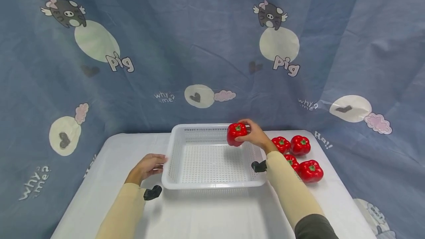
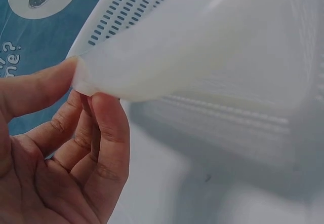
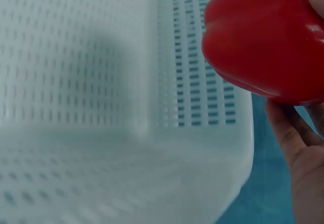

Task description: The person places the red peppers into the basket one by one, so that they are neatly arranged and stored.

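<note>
A red bell pepper (image 1: 235,134) with a green stem is gripped by my right hand (image 1: 254,134) over the back right part of a white plastic basket (image 1: 212,186). In the right wrist view the pepper (image 3: 263,41) fills the upper right, above the basket's slotted wall (image 3: 202,82), with fingers under and around it. My left hand (image 1: 151,166) pinches the basket's left rim between thumb and fingers. The left wrist view shows this hand (image 2: 76,148) close up, with the rim (image 2: 96,82) between the fingertips. Inside, the basket's perforated floor is bare.
Several more red bell peppers (image 1: 310,171) lie on the white table (image 1: 132,144) to the right of the basket, beside my right forearm. A blue patterned cloth (image 1: 212,54) hangs behind the table and continues down its sides.
</note>
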Motion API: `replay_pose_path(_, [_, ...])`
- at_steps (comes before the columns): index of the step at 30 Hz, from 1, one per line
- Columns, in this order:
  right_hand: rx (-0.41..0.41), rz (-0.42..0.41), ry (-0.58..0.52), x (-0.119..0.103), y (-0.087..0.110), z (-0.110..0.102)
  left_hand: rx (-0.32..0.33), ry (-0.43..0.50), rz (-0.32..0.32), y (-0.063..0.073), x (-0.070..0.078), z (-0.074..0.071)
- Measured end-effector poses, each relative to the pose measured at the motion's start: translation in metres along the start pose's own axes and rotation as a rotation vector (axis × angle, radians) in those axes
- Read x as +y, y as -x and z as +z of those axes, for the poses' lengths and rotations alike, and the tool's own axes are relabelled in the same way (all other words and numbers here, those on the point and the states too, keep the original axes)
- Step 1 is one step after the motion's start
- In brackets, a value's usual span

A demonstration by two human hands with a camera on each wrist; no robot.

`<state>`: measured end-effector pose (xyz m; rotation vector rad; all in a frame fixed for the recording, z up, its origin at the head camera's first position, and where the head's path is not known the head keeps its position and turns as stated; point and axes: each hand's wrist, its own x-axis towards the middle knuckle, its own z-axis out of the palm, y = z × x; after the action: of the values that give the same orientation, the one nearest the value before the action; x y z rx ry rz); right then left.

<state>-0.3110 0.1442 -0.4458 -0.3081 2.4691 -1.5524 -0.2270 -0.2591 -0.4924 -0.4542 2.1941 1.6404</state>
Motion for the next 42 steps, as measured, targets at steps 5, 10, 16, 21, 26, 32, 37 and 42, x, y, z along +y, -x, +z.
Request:
replay_pose_path(5, [0.021,0.026,-0.006,-0.006,-0.007,0.015,-0.005,-0.007,0.016,0.001,-0.002,-0.002])
replay_pose_path(10, [0.024,0.034,0.005,-0.011,-0.014,0.030,0.006,0.009,0.004,-0.002,-0.002,-0.002])
replay_pose_path(16, [0.038,0.027,-0.009,-0.015,-0.022,0.050,0.003,0.027,-0.006,-0.003,-0.004,-0.004])
replay_pose_path(21, [0.042,0.010,-0.036,-0.016,-0.029,0.066,0.006,0.027,0.007,-0.001,-0.003,-0.006])
replay_pose_path(26, [0.051,0.008,-0.042,-0.016,-0.034,0.078,-0.002,0.030,0.021,0.001,-0.004,-0.006])
replay_pose_path(32, [0.054,0.007,-0.026,-0.014,-0.036,0.090,0.003,0.025,0.001,-0.002,-0.003,-0.004])
replay_pose_path(37, [0.046,0.004,-0.034,-0.013,-0.038,0.101,-0.004,0.019,0.001,-0.002,-0.003,-0.003])
replay_pose_path(42, [0.038,0.000,-0.036,-0.014,-0.043,0.112,0.003,0.019,-0.003,-0.001,-0.003,-0.003])
